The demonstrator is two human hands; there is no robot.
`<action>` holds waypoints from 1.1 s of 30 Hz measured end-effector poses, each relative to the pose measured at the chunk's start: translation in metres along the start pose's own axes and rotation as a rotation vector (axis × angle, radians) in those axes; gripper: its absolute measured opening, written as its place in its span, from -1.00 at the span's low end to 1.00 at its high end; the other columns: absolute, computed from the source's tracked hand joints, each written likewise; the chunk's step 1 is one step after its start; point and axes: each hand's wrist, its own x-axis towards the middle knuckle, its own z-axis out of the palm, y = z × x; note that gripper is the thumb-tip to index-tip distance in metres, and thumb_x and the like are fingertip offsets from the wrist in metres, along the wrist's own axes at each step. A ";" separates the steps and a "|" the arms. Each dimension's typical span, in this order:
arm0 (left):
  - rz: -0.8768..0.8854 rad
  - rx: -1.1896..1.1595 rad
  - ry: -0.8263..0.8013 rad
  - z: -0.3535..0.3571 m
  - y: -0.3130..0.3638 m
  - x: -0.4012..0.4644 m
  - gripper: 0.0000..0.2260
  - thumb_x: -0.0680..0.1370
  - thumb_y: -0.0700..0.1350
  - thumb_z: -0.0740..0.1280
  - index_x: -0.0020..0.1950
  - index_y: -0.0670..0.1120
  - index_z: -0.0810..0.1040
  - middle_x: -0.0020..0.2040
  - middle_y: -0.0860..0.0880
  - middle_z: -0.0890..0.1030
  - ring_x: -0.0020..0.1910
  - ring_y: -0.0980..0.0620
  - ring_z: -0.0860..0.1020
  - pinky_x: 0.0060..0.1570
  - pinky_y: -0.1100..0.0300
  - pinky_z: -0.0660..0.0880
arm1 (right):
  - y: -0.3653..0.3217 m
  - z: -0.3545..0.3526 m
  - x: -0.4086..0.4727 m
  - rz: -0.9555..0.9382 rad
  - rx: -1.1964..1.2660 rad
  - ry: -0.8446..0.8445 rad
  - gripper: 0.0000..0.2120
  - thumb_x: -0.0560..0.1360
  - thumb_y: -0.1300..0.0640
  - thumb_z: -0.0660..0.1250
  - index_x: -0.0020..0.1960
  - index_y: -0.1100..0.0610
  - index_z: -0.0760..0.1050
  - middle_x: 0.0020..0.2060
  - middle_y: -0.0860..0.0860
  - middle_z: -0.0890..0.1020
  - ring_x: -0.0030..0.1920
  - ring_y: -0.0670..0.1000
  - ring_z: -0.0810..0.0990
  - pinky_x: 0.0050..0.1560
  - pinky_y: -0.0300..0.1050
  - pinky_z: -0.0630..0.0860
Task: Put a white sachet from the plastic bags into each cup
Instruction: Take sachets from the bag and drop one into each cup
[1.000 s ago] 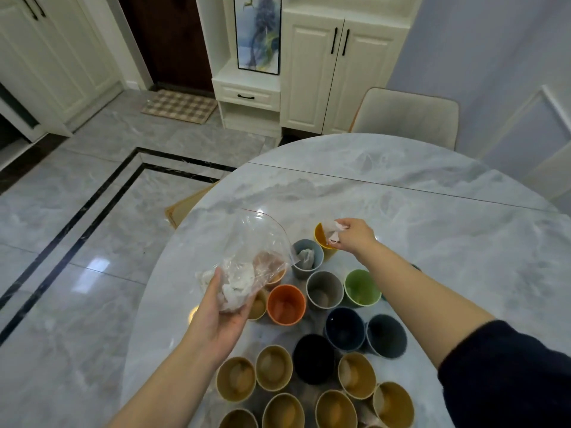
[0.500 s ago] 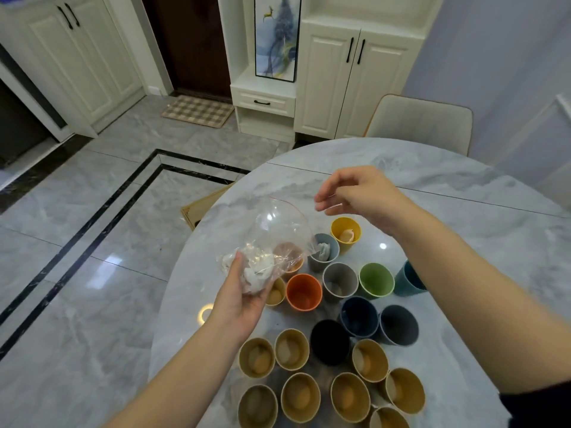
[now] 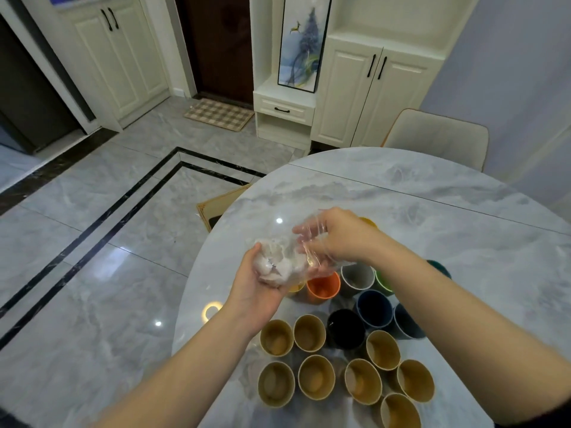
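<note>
Now the left hand [image 3: 256, 285] cups a clear crinkled plastic bag [image 3: 290, 257] from underneath, fingers curled up around the lower end where a clump of white sachets [image 3: 275, 267] sits bunched together. Opposite it, the right hand [image 3: 336, 239] reaches into the bag's open mouth, its fingers [image 3: 306, 239] showing through the film; they bend towards the sachets, but whether they have hold of one is lost in the blur and glare of the plastic. Both hands meet over the left part of a round grey marble-patterned table [image 3: 432, 205], above the far end of a cluster of cups.

Just below the bag stand a round orange cup [image 3: 323, 287] and a grey cup [image 3: 358, 278], with a green cup [image 3: 383, 281] partly hidden behind the right forearm. A yellow cup [image 3: 369, 222] peeps out beyond the right hand. Nearer the camera come a navy-blue cup [image 3: 375, 308] and a black cup [image 3: 346, 329], and then a group of tan cups [image 3: 315, 376] set rim to rim in loose rows; pale shapes lie in the bottoms of several, too dim to name.

A cream upholstered chair [image 3: 438, 137] stands at the far side of the table, and white cabinets [image 3: 370, 88] line the wall beyond the polished grey tiled floor [image 3: 92, 242].
</note>
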 end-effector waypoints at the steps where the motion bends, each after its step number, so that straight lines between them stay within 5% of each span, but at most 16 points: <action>1: 0.008 -0.005 0.007 0.000 0.000 -0.001 -0.61 0.66 -0.01 0.25 0.43 -0.17 0.45 0.26 -0.24 0.65 0.16 -0.18 0.68 -0.05 0.00 0.66 | 0.001 0.004 0.002 -0.013 -0.108 0.035 -0.68 0.47 0.03 0.49 0.21 -0.03 0.61 0.06 -0.05 0.68 -0.07 -0.05 0.69 -0.22 -0.34 0.52; 5: 0.050 0.011 0.051 -0.005 0.000 -0.005 -0.65 0.66 -0.10 0.29 0.41 -0.20 0.48 0.21 -0.22 0.68 0.09 -0.13 0.71 -0.18 0.08 0.67 | 0.000 0.019 0.008 -0.022 -0.209 0.081 -0.61 0.41 -0.06 0.50 0.21 0.01 0.60 0.11 -0.01 0.65 0.05 0.00 0.65 -0.02 -0.20 0.60; 9: 0.111 0.075 0.037 -0.011 0.001 -0.007 -0.68 0.63 -0.20 0.31 0.39 -0.20 0.49 0.18 -0.20 0.69 0.07 -0.12 0.71 -0.14 0.05 0.68 | -0.002 0.028 0.009 -0.039 -0.145 0.049 -0.44 0.42 -0.01 0.52 0.36 0.13 0.47 0.18 0.02 0.62 0.01 -0.08 0.59 -0.25 -0.51 0.38; 12: 0.138 0.125 0.033 -0.015 0.001 -0.007 -0.66 0.59 -0.26 0.35 0.38 -0.19 0.51 0.24 -0.24 0.66 0.11 -0.15 0.70 -0.10 0.01 0.69 | -0.001 0.033 0.006 -0.057 -0.157 0.064 -0.42 0.39 0.03 0.55 0.34 0.13 0.45 0.05 0.00 0.60 -0.15 -0.16 0.53 -0.35 -0.48 0.39; 19: 0.061 0.081 -0.008 -0.019 0.004 -0.010 -0.61 0.56 -0.22 0.42 0.39 -0.14 0.51 0.30 -0.24 0.63 0.20 -0.23 0.65 0.08 -0.06 0.66 | 0.000 0.031 0.005 -0.111 -0.113 0.087 -0.75 0.51 0.13 0.43 0.19 0.07 0.62 0.07 0.01 0.69 0.07 0.03 0.64 0.08 -0.10 0.60; 24: 0.093 0.074 0.115 -0.024 0.002 -0.006 -0.56 0.52 -0.32 0.42 0.39 -0.14 0.50 0.28 -0.25 0.62 0.02 -0.15 0.73 -0.22 0.11 0.68 | 0.002 0.026 0.008 -0.069 0.034 0.081 -0.82 0.57 0.18 0.36 0.14 0.09 0.64 0.00 0.02 0.72 -0.04 -0.02 0.71 0.01 -0.07 0.67; 27: 0.105 -0.001 0.154 -0.025 0.006 -0.003 -0.62 0.56 -0.34 0.37 0.38 -0.17 0.49 0.26 -0.26 0.62 -0.09 -0.11 0.74 -0.30 0.16 0.67 | 0.004 0.023 0.008 -0.047 0.194 0.099 -0.87 0.57 0.17 0.37 0.06 0.13 0.67 -0.13 0.04 0.76 -0.22 -0.16 0.73 -0.20 -0.28 0.64; 31: 0.151 -0.175 0.250 -0.031 0.021 0.002 -0.59 0.59 -0.31 0.34 0.44 -0.20 0.44 0.23 -0.26 0.59 0.01 -0.13 0.66 -0.35 0.16 0.66 | 0.013 0.015 0.017 0.024 0.488 0.236 -0.82 0.52 0.07 0.44 0.07 0.13 0.67 -0.19 0.04 0.76 -0.14 0.00 0.76 0.06 0.02 0.67; 33: 0.177 -0.230 0.277 -0.035 0.030 0.001 -0.60 0.60 -0.29 0.33 0.44 -0.20 0.44 0.18 -0.25 0.59 0.00 -0.12 0.65 -0.37 0.17 0.65 | 0.025 0.017 0.021 0.057 0.480 0.327 -0.84 0.52 0.05 0.43 0.01 0.12 0.69 -0.21 0.04 0.75 -0.15 0.02 0.75 0.02 -0.04 0.66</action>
